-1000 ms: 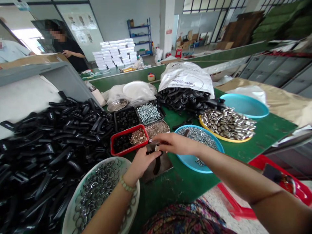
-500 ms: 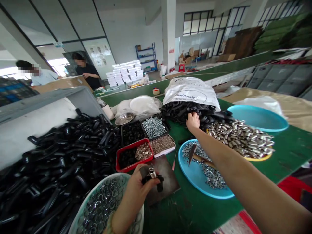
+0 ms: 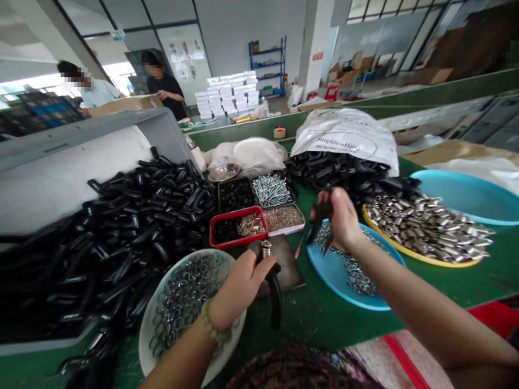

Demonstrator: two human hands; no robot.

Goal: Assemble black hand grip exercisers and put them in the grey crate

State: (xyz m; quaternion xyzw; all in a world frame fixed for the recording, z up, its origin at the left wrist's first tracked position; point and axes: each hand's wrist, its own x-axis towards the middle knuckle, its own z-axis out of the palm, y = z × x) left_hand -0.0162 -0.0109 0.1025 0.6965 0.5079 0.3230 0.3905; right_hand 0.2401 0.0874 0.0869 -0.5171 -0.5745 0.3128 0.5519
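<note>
My left hand (image 3: 239,286) grips a curved black plastic handle (image 3: 274,289) above a dark board (image 3: 288,259), and a small metal sleeve (image 3: 266,249) stands at the handle's upper end. My right hand (image 3: 343,216) is shut on a dark pointed piece (image 3: 318,219) over the rim of a blue plate (image 3: 324,275) of metal nuts. Its exact kind is hard to tell. Beside my left wrist sits a white bowl (image 3: 145,329) of metal rings.
A large heap of black handles (image 3: 121,227) lies to the left. Trays of parts, including a red one (image 3: 237,229), stand ahead. A yellow plate (image 3: 425,229) holds metal sleeves, below a white polypropylene sack (image 3: 344,135). Two co-workers (image 3: 164,84) stand far back.
My right hand has come back from the black heap to above the blue plate and now holds a dark piece. The sleeve and handle in my left hand now stand more upright.
</note>
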